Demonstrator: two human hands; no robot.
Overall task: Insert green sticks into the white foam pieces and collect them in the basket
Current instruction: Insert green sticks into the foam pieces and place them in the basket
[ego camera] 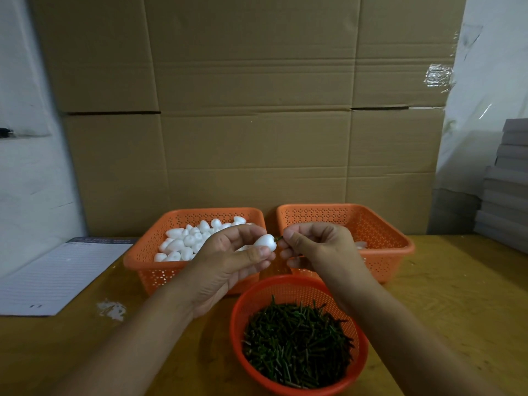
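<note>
My left hand point(228, 258) pinches a white foam piece point(265, 243) between thumb and fingers, above the gap between the two rectangular baskets. My right hand point(317, 247) pinches a short green stick point(278, 238) whose tip meets the right end of the foam piece. The left orange basket point(143, 261) holds several loose foam pieces point(188, 240). In the right orange basket point(400, 244) a little white shows behind my right hand. A round red basket point(237, 315) in front is full of green sticks point(297, 347).
A lined paper pad point(57, 275) lies at the left on the wooden table point(445, 304). White crumbs point(111, 310) sit near it. Big cardboard boxes point(251, 110) stand right behind the baskets. A stack of grey boards point(505, 181) is at the right edge.
</note>
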